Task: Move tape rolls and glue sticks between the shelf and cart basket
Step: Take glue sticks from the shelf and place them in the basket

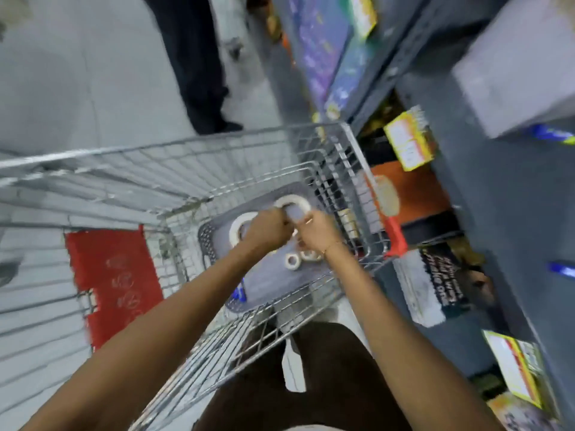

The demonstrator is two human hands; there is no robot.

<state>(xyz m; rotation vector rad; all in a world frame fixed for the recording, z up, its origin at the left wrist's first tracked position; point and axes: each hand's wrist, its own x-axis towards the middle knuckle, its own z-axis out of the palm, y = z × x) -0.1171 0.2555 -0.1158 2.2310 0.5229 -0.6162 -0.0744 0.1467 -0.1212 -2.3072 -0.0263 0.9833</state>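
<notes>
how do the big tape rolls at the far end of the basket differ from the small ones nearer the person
The big tape rolls are wide, thin rings with large open centres; the small tape rolls are compact with tiny holes. The big ones lie right at both hands, left hand and right hand; the small ones sit untouched below the wrists. All are whitish and inside the grey basket.

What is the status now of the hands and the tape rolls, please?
Left hand and right hand down in cart basket, together among tape rolls; grip unclear from blur. Shelf on right. Nothing blocking.
</notes>
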